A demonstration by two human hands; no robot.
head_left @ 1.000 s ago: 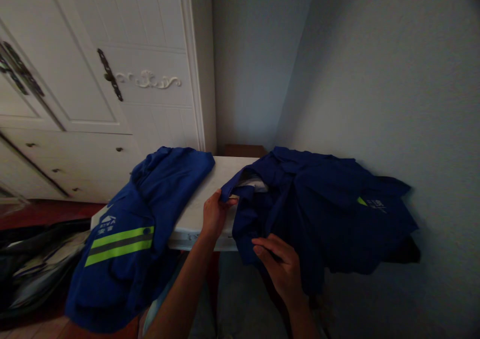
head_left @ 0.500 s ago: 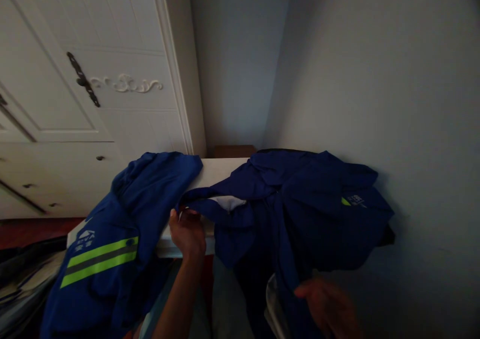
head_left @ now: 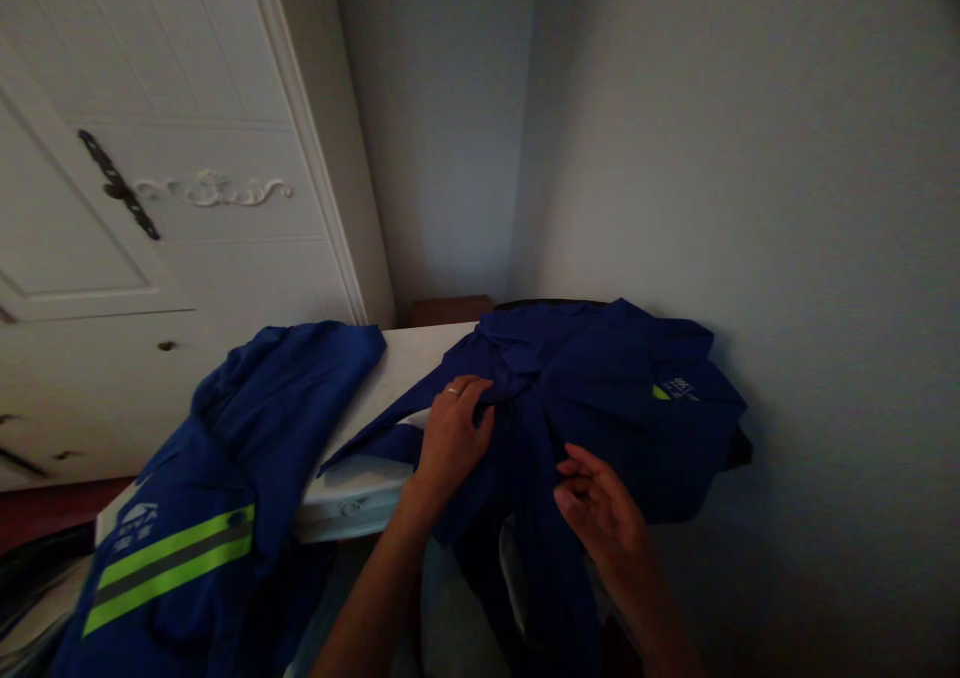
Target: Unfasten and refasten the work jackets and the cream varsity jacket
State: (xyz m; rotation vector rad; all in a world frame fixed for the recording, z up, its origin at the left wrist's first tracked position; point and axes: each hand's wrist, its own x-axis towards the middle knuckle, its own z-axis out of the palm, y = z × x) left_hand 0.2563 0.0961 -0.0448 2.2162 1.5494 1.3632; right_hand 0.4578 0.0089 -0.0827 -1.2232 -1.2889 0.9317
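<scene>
A dark blue work jacket [head_left: 622, 398] lies crumpled on a white table [head_left: 360, 493] against the right wall, part of it hanging over the front edge. My left hand [head_left: 452, 430], a ring on one finger, rests on the jacket's left part with its fingers curled into the cloth. Just right of it, my right hand [head_left: 600, 508] hovers over the hanging cloth with its fingers loosely spread, holding nothing. A second blue jacket with yellow-green reflective stripes [head_left: 217, 488] is draped over the table's left end.
A white wardrobe with dark metal handles [head_left: 120, 188] stands behind the table on the left. A small brown piece of furniture [head_left: 442, 310] sits in the corner. Dark bags or clutter [head_left: 30, 578] lie on the floor at the far left.
My left hand moved from the table's front edge up onto the dark jacket. My right hand rose from low at the frame's bottom toward the jacket. The view shifted to the right.
</scene>
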